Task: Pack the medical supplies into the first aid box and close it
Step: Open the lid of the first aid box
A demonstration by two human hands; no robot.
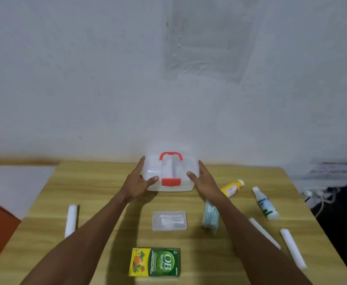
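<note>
First aid box [169, 174]: clear plastic w/ red handle [171, 155] and red latch [171, 182], sits at far centre of the wooden table [106, 204], near the wall [86, 79]. Lid is on, latch looks down. Left hand [136, 185] flat on box's left side, thumb laid over the front-left top edge, fingers along the side; right hand [204, 177] mirrors it on the right side, thumb on top edge. Both hands spread and pressing against the box between them, not curled into fists; box bottom looks to be on the table, can't tell for sure. Supplies all outside the box, on the table: green/yellow medicine carton [155, 262] at near centre, lying flat; small clear case [170, 221] w/ white sticks inside, between carton and box; teal packet [210, 215] just right of that case, partly under the right forearm; yellow bottle [232, 188] lying on its side right of the box, cap pointing away; white bottle [265, 203] w/ green print lying further right. White roll [71, 220] on the left side, well apart from the rest. Two more white rolls on the right: thin one [264, 233] and thicker one [293, 250] near the table's right edge. Frame is a bit blurred, labels mostly unreadable.
</note>
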